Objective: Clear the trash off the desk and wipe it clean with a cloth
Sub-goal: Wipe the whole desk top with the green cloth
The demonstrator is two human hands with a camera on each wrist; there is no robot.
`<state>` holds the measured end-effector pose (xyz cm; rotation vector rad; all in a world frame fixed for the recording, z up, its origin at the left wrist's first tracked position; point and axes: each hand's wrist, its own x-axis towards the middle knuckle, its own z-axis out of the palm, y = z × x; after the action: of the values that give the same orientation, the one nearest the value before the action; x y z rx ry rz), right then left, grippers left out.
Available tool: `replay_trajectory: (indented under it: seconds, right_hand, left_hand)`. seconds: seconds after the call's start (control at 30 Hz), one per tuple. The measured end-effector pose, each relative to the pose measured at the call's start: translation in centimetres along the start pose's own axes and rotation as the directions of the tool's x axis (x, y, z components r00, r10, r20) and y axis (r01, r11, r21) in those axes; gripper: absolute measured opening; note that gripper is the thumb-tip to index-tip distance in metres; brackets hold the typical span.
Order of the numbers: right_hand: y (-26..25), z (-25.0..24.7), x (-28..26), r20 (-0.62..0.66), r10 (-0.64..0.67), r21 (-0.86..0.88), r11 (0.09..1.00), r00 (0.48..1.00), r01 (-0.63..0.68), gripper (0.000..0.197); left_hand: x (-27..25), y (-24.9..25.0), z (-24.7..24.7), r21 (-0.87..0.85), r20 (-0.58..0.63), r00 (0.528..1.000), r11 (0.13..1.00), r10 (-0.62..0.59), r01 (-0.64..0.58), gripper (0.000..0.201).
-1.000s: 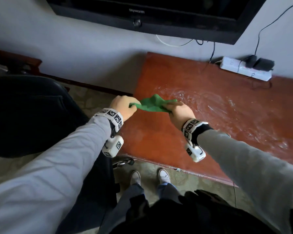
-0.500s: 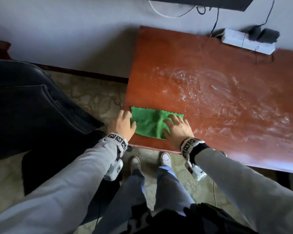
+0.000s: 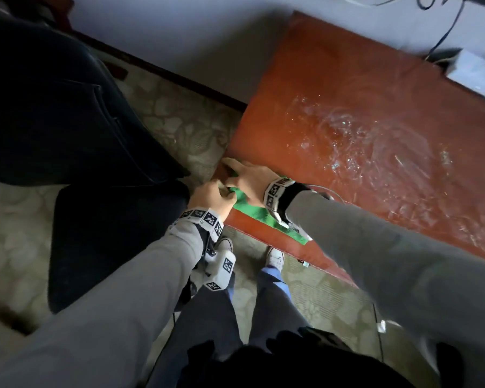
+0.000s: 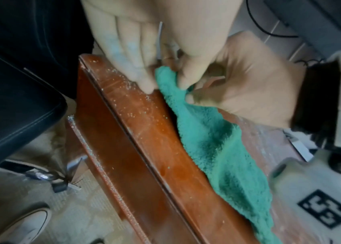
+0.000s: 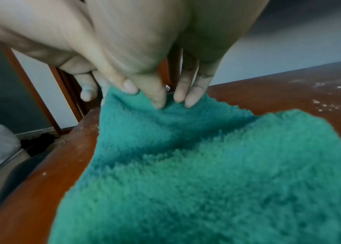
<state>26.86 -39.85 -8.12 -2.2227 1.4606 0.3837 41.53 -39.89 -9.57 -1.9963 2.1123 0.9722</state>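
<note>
A green cloth (image 3: 252,212) (image 4: 217,148) (image 5: 207,165) lies on the red-brown desk (image 3: 333,93) at its front left corner, partly over the front edge. My left hand (image 3: 224,193) (image 4: 166,82) pinches the cloth's left corner between thumb and fingers, just off the desk's edge. My right hand (image 3: 235,169) (image 5: 165,97) lies over the cloth with straight fingers pressing its far edge down, reaching toward the desk's corner. White smears and crumbs (image 3: 375,147) cover the desk's middle. The cloth's middle is hidden under my right wrist in the head view.
A white power strip (image 3: 473,71) with cables sits at the desk's back right by the wall. A dark seat (image 3: 53,107) stands on the floor left of the desk. My shoes (image 3: 275,257) are below the front edge.
The cloth first came down from mid-air onto the desk's front edge. Since then both hands have shifted left to the corner, the right hand over the cloth, the left pinching its corner.
</note>
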Motion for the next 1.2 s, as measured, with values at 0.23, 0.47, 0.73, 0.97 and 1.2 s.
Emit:
replay_trajectory:
  seconds: [0.23, 0.47, 0.73, 0.97, 1.2]
  right_hand:
    - [3.5, 0.3, -6.7, -0.294, 0.068, -0.193, 0.973, 0.953, -0.128, 0.046]
    - [5.6, 5.2, -15.2, -0.055, 0.232, -0.225, 0.945, 0.971, -0.239, 0.072]
    - [2.4, 8.1, -12.9, -0.182, 0.162, 0.05, 0.987, 0.97, -0.156, 0.078]
    - [1.0, 11.1, -9.6, -0.179, 0.471, 0.183, 0.879, 0.864, -0.441, 0.079]
    - [-2.3, 8.2, -2.6, -0.168, 0.592, 0.288, 0.794, 0.788, -0.535, 0.079]
  left_hand:
    - [-2.5, 3.7, -0.4, -0.021, -0.031, 0.906, 0.906, 0.421, -0.422, 0.02]
    - [-5.1, 7.5, 4.5, -0.032, 0.219, 0.813, 0.837, 0.54, -0.547, 0.037]
    - [-1.7, 1.6, 3.7, 0.269, -0.179, 0.865, 0.869, 0.469, -0.416, 0.039]
    - [-1.6, -4.0, 3.1, -0.005, -0.058, 0.996, 0.997, 0.07, -0.071, 0.074]
    - [-0.6, -7.7, 2.3, -0.133, 0.042, 0.971, 0.964, 0.236, -0.229, 0.072]
